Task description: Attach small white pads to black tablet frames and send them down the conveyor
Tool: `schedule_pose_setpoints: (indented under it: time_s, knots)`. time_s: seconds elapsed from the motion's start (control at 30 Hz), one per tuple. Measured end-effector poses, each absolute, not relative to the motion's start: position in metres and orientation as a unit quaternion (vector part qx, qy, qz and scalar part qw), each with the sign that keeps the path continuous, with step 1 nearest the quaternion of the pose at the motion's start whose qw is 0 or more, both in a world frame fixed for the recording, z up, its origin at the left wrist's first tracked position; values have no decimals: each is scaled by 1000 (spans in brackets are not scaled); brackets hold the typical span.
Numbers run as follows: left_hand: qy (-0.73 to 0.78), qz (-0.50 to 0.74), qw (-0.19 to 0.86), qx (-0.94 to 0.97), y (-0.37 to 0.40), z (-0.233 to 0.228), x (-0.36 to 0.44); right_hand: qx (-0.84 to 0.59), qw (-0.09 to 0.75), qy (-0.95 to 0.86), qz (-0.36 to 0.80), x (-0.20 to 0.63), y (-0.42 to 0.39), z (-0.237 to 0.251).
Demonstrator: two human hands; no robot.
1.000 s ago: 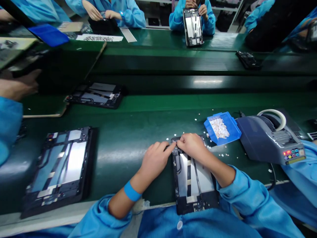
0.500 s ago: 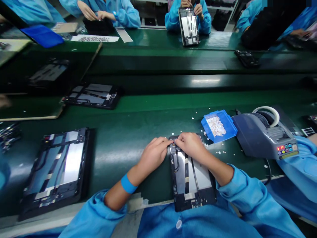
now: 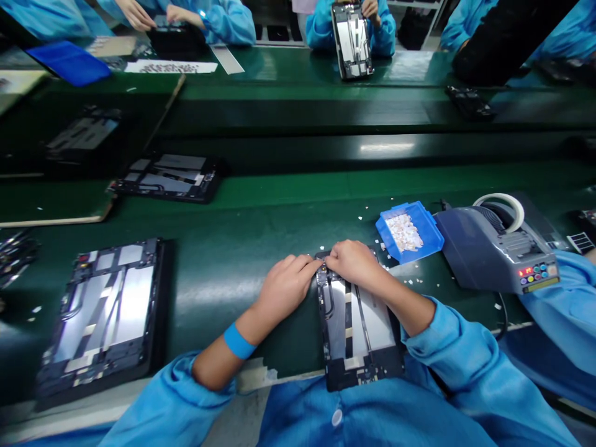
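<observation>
An opened tablet (image 3: 382,323), its back off and its battery and ribbon cables bare, lies in front of me and sticks out over the table's near edge. My left hand (image 3: 287,287) is closed at the tablet's upper left corner, thumb and fingertips gripping that edge. From the right, my right hand (image 3: 352,266) reaches across the top of the tablet. Its fingers are curled into a pinch at the same corner, close to the left fingertips. Whatever lies in that pinch is hidden by the fingers. A blue band (image 3: 239,341) circles my left wrist.
A blue bin (image 3: 433,239) of small white pieces stands beyond the tablet, with scraps scattered around it. To its right is a grey tape dispenser (image 3: 484,254). Another opened tablet (image 3: 105,310) lies at left, and one more (image 3: 170,177) farther back. Co-workers (image 3: 233,25) sit opposite.
The view has shifted slightly. My hands stay at the tablet's upper left corner, the right fingers a little more curled. Across the table, a co-worker's hands have moved apart over a dark device.
</observation>
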State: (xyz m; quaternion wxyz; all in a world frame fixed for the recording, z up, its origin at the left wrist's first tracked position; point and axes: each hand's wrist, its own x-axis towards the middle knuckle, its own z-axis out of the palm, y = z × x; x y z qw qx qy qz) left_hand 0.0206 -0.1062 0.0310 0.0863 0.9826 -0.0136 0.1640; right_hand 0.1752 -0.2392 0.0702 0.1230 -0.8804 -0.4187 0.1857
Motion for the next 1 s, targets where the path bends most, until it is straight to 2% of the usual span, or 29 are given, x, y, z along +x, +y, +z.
schedule_pose_setpoints:
  time_s: [0.23, 0.43, 0.5, 0.6, 0.73, 0.87, 1.0]
  knots:
    - [-28, 144, 21, 989, -107, 28, 13, -884, 122, -419, 167, 171, -242, 70]
    - [-28, 106, 55, 992, -103, 36, 21, -803, 219, -550, 73, 164, -279, 40]
    - [-32, 111, 73, 991, -99, 38, 24, -769, 198, -607, 30, 162, -289, 30]
    - [-28, 115, 88, 989, -95, 38, 24, -750, 120, -650, -14, 161, -295, 27]
    - [-21, 113, 99, 988, -95, 38, 21, -732, 73, -677, -18, 163, -291, 36]
    - [-24, 108, 67, 992, -98, 45, 19, -729, 145, -669, 18, 173, -290, 41]
    - [1, 128, 44, 991, -103, 44, 16, -773, 204, -601, -5, 181, -295, 37]
